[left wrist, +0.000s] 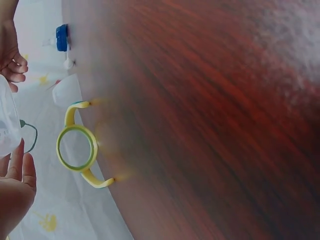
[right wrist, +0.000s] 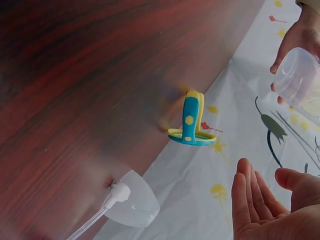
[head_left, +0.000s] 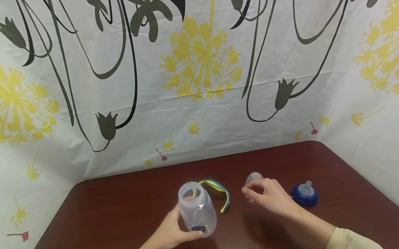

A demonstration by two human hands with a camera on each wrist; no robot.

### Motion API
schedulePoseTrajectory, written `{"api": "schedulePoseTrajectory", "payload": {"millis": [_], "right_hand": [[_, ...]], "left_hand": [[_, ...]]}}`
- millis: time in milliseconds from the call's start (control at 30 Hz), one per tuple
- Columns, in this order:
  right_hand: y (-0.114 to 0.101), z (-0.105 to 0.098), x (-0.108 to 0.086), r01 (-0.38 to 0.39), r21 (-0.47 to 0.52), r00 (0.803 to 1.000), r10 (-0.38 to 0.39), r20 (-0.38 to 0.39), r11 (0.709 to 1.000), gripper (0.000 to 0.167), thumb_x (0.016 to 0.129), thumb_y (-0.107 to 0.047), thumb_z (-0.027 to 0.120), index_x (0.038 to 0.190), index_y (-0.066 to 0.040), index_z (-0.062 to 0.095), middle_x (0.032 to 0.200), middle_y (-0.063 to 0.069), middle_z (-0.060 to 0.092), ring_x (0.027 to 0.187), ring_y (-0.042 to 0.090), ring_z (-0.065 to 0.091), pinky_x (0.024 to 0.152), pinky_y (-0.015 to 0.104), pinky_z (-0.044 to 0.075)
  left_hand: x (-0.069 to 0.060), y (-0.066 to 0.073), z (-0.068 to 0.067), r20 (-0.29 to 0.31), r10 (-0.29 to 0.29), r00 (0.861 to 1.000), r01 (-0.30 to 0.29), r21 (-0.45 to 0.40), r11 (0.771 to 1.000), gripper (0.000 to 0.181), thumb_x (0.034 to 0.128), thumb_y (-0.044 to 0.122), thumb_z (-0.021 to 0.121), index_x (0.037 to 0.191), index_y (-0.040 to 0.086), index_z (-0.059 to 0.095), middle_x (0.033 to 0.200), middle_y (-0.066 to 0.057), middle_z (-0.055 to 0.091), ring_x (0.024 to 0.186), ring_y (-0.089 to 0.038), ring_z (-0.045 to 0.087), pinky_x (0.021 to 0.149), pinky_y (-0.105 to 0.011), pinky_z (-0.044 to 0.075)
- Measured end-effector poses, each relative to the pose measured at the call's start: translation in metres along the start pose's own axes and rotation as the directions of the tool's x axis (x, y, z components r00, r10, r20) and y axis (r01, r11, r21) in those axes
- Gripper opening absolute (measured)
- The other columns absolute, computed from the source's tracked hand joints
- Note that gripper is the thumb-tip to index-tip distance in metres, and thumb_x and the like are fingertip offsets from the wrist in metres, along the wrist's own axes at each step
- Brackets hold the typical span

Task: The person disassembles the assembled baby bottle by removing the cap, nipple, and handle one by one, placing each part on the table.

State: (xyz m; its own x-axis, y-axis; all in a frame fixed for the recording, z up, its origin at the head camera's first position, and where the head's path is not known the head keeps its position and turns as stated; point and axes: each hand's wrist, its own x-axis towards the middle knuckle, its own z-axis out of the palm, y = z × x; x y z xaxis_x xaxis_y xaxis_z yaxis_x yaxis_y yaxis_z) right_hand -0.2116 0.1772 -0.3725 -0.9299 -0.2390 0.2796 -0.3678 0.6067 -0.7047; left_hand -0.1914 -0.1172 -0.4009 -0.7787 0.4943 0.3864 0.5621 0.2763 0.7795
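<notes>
A translucent baby bottle (head_left: 202,211) with an open mouth is in my left hand (head_left: 169,232), raised and tilted above the table. The thumb lies along its lower side, by a dark print. My right hand (head_left: 272,196) hovers to the right, its fingers loosely bent and nothing between them. In the right wrist view that hand's fingers (right wrist: 250,197) look nearly straight. Just beyond it stands a clear dome-shaped cap (head_left: 254,176), partly covered by the hand. A yellow and teal bottle handle (head_left: 217,185) sits behind the bottle, which hides part of it.
To the right of my right hand lies a blue bottle collar with a clear nipple (head_left: 305,194). A straw with a white ball end (right wrist: 120,191) shows in the right wrist view, in front of the cap. A patterned cloth (head_left: 201,133) hangs behind the brown table (head_left: 125,197).
</notes>
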Motion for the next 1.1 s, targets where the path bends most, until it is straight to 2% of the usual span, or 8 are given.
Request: {"api": "schedulePoseTrajectory", "payload": {"millis": [167,233,300,533,867,1100], "right_hand": [[-0.001,0.003,-0.004,0.017,-0.027,1.000,-0.016,0.013,0.999,0.020,0.083,-0.035,0.059,0.086,-0.017,0.067,0.066,-0.007,0.060,0.062,0.010,0.059,0.058,0.024,0.044],[-0.002,0.004,-0.005,0.030,-0.047,0.999,-0.029,0.017,0.998,0.021,0.084,-0.036,0.059,0.086,-0.016,0.067,0.065,-0.007,0.060,0.060,0.009,0.058,0.056,0.024,0.043],[-0.003,0.005,-0.007,0.047,-0.071,0.999,-0.046,0.018,0.996,0.021,0.084,-0.036,0.058,0.086,-0.017,0.067,0.064,-0.009,0.059,0.058,0.007,0.056,0.055,0.024,0.043],[-0.006,0.005,-0.009,0.093,-0.138,0.995,-0.095,-0.008,0.986,0.010,0.082,-0.033,0.061,0.082,-0.024,0.065,0.072,-0.017,0.058,0.059,0.000,0.052,0.055,0.022,0.042],[-0.013,0.004,-0.010,0.126,-0.130,0.992,-0.128,-0.010,0.984,0.010,0.082,-0.033,0.061,0.083,-0.024,0.066,0.074,-0.017,0.059,0.060,-0.002,0.053,0.054,0.022,0.042],[-0.016,0.002,-0.009,0.137,-0.140,0.990,-0.141,-0.023,0.981,0.014,0.083,-0.036,0.060,0.084,-0.024,0.066,0.077,-0.018,0.060,0.064,-0.002,0.053,0.058,0.022,0.043]], "left_hand": [[-0.001,-0.001,0.003,0.032,-0.003,0.999,0.003,-0.006,1.000,0.073,0.0654,0.027,0.078,0.126,0.017,0.038,0.114,0.004,0.052,0.104,-0.015,0.048,0.089,-0.037,0.035],[-0.002,0.003,0.004,0.048,0.003,0.999,-0.002,-0.013,1.000,0.071,0.0655,0.024,0.078,0.124,0.017,0.038,0.113,0.002,0.052,0.102,-0.015,0.050,0.087,-0.036,0.037],[-0.003,0.002,0.005,0.063,0.015,0.998,-0.014,-0.011,1.000,0.070,0.0659,0.025,0.077,0.123,0.018,0.038,0.113,0.002,0.053,0.102,-0.015,0.050,0.087,-0.034,0.037],[-0.005,-0.004,0.011,0.102,-0.009,0.995,0.009,0.000,1.000,0.071,0.0660,0.030,0.077,0.123,0.019,0.037,0.112,0.003,0.054,0.102,-0.014,0.051,0.087,-0.034,0.036],[-0.008,-0.006,0.016,0.133,-0.020,0.991,0.016,0.037,0.999,0.085,0.0654,0.035,0.076,0.133,0.022,0.027,0.112,0.006,0.054,0.104,-0.012,0.049,0.089,-0.035,0.034],[-0.008,-0.009,0.020,0.157,-0.032,0.987,0.023,0.057,0.998,0.086,0.0647,0.036,0.077,0.133,0.022,0.026,0.113,0.007,0.053,0.104,-0.012,0.049,0.089,-0.034,0.035]]}}
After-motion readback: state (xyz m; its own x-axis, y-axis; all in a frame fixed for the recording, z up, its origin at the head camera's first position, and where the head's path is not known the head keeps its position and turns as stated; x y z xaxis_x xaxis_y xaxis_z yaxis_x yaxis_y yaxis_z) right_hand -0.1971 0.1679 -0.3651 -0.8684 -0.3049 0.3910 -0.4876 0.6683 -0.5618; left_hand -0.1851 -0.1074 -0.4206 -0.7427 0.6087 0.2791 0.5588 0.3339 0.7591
